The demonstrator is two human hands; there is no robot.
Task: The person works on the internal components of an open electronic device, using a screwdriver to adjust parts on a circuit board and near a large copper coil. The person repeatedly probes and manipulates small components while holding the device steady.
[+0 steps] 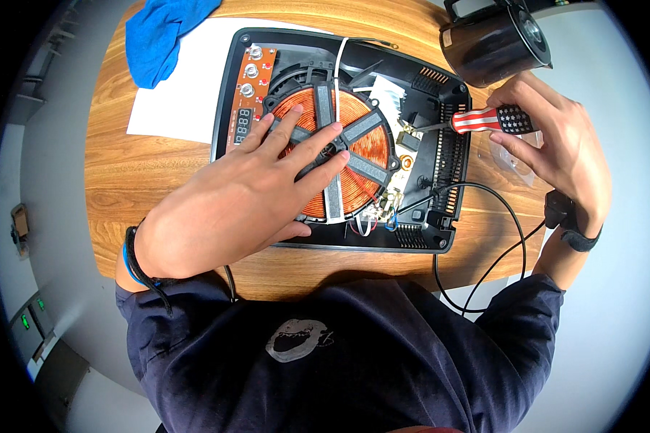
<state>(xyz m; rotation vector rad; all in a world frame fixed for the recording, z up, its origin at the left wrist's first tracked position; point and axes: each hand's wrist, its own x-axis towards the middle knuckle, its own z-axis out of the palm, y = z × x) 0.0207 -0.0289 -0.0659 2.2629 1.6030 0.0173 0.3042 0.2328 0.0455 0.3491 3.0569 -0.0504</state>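
Note:
An opened induction cooker (430,169) lies on the wooden table, its black housing showing the parts inside. My left hand (267,169) rests with spread fingers on the round copper coil (372,148), covering its left part. In my right hand (556,137) is a screwdriver (495,120) with a red, white and star-patterned handle. Its shaft points left over the housing's right side, the tip by the circuit board (409,148). Whether the tip touches a part, I cannot tell. An orange control board (251,90) with a small display sits at the housing's left.
A black kettle (491,43) stands at the back right. A blue cloth (159,43) and a white sheet (173,108) lie at the back left. Under my right hand is a clear plastic bag (514,160). A black cable (520,231) loops off the table's right front edge.

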